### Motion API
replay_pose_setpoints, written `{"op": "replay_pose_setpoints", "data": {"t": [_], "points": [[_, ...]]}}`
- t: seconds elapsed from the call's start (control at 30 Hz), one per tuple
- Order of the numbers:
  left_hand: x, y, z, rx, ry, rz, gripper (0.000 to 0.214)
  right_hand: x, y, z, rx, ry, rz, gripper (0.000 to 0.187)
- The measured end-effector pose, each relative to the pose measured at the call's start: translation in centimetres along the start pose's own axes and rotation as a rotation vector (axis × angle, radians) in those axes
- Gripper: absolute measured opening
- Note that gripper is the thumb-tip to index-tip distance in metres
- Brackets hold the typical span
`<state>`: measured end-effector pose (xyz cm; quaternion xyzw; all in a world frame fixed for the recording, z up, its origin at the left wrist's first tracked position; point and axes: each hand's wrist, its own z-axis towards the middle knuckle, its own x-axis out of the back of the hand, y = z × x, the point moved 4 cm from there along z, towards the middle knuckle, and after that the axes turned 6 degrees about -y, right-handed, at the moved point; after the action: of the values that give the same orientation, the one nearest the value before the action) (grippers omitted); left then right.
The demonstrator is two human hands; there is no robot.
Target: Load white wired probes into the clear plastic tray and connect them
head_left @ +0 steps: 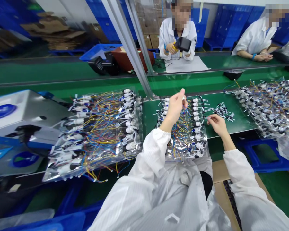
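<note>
So the person's left hand (175, 108) is raised over the batch of wired white connectors (186, 134), with thumb and fingers pinched on what looks like a thin wire end (183, 104), though it's too small to say for sure. The right hand (218, 124) is nearly closed too, pinching a thin white bit (208, 117) just above the batch. That batch sits on the green counter (236, 122) between both hands, with a little pile of small clipped pieces (223, 112) just to its right. There's a big clear bag of wired parts (93, 134) further left and another wired heap (262, 106) further right. Across the line, a co-worker (177, 38) holds a black device (183, 44).
</note>
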<state>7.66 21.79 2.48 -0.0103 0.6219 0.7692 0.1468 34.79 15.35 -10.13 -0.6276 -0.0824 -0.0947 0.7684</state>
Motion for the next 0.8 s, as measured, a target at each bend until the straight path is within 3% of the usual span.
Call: {"op": "replay_pose_setpoints", "data": {"t": [0.17, 0.33, 0.43, 0.57, 0.67, 0.8], "points": [[-2.3, -6.6, 0.4, 0.187, -0.277, 0.052, 0.048, -0.5, -2.9, -0.1, 0.165, -0.081, -0.242, 0.02], [-2.4, -10.3, -0.5, 0.285, -0.335, 0.103, 0.042, -0.5, -2.9, 0.7, 0.08, -0.122, -0.112, 0.028], [-2.1, -11.6, -0.3, 0.27, -0.276, 0.046, 0.046, -0.4, -2.4, 1.2, 0.019, -0.083, -0.076, 0.033], [-2.0, -12.5, 0.0, 0.189, -0.296, 0.04, 0.037, -1.0, -2.9, 1.9, 0.144, 0.032, -0.212, 0.024], [-2.1, -12.5, -0.3, 0.165, -0.328, 0.077, 0.036, -2.7, -2.9, 2.4, 0.184, 0.05, -0.051, 0.018], [-1.9, -12.2, -0.5, 0.134, -0.285, 0.102, 0.035, -4.7, -2.1, 3.0, 0.123, 0.117, 0.16, 0.02]]}}
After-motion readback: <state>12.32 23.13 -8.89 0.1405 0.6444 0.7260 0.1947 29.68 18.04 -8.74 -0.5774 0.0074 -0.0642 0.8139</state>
